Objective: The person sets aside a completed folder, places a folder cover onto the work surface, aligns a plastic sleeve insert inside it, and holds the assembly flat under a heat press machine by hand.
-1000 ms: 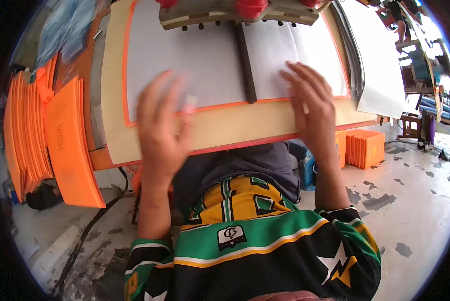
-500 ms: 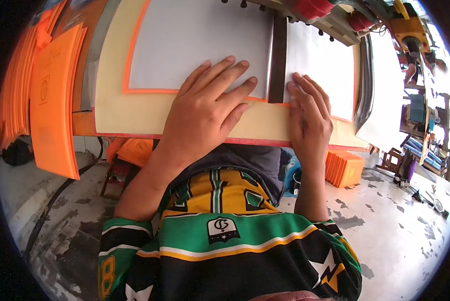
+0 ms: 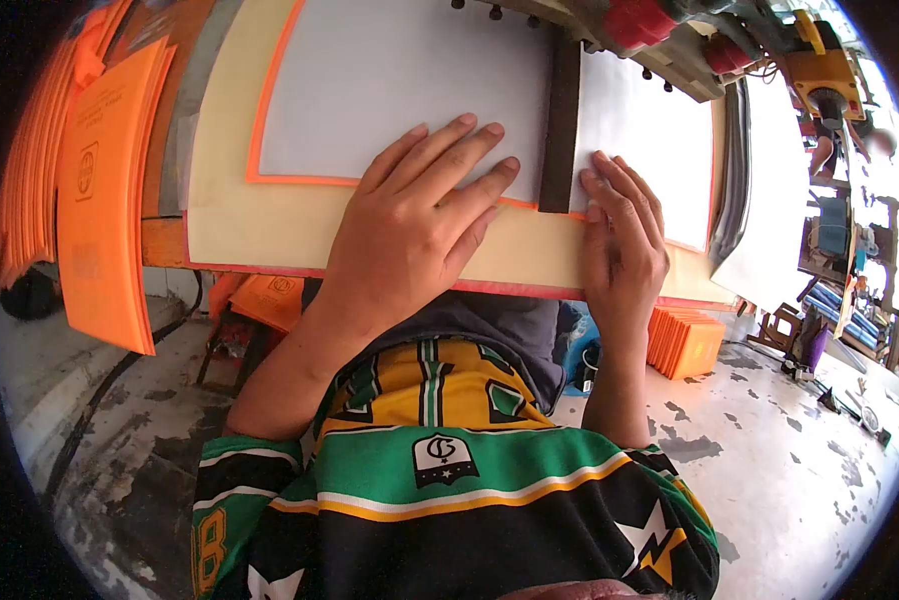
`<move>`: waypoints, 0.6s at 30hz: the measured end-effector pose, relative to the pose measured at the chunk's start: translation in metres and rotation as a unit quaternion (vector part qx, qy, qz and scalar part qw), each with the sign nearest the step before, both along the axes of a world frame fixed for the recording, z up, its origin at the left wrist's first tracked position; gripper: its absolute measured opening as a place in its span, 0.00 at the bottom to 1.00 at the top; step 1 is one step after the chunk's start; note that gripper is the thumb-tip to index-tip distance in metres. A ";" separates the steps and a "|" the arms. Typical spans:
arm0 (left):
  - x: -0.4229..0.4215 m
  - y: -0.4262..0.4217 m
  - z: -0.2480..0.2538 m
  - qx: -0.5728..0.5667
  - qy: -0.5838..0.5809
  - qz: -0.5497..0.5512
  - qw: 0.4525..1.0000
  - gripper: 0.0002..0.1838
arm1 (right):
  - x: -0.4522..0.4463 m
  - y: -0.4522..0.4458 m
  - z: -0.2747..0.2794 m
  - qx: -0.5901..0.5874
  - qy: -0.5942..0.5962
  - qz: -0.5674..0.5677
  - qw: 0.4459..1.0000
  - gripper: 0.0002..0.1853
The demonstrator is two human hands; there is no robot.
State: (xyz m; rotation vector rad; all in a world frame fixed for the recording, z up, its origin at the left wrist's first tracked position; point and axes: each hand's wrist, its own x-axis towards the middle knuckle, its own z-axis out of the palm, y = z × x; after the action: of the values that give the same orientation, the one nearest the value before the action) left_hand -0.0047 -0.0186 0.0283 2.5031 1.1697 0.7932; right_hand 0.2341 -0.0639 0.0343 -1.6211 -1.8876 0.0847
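My left hand (image 3: 409,205) lies with spread fingers on the left white page (image 3: 409,70) of an open booklet with an orange cover edge (image 3: 304,181). My right hand (image 3: 624,230) rests at the near edge of the right white page (image 3: 644,130). Its fingers are outstretched and close together, and the thumb is bent beside them. Between both pages runs a narrow dark bar (image 3: 561,130), reaching from under the machine head (image 3: 609,40) towards me. The booklet lies on a cream board (image 3: 269,225) with a red front edge.
Orange booklets (image 3: 109,200) stand stacked at the left, one jutting over the table edge. More orange booklets (image 3: 684,342) sit low at the right, and another (image 3: 269,300) lies under the table. A yellow control box (image 3: 824,75) hangs at upper right. A black cable (image 3: 119,380) runs along the floor.
The dark bar looks slightly wider and its near end reaches a little lower in view. A bright strip beside it is gone. Both hands stay nearly in place on the pages.
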 end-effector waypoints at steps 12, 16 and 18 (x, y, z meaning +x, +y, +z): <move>0.001 0.001 0.000 0.005 -0.009 0.001 1.000 0.21 | 0.001 0.000 0.001 -0.001 -0.005 0.012 1.000 0.13; 0.001 0.002 0.001 0.015 -0.007 0.001 1.000 0.20 | 0.002 0.000 -0.002 0.007 0.008 0.004 1.000 0.13; 0.002 0.002 0.001 0.017 -0.003 -0.001 1.000 0.20 | 0.003 -0.001 -0.001 -0.004 -0.001 0.006 1.000 0.13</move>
State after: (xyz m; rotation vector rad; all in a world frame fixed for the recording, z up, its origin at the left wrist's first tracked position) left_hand -0.0030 -0.0166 0.0293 2.5266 1.1616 0.8279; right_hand 0.2372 -0.0644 0.0334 -1.6146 -1.9015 0.0953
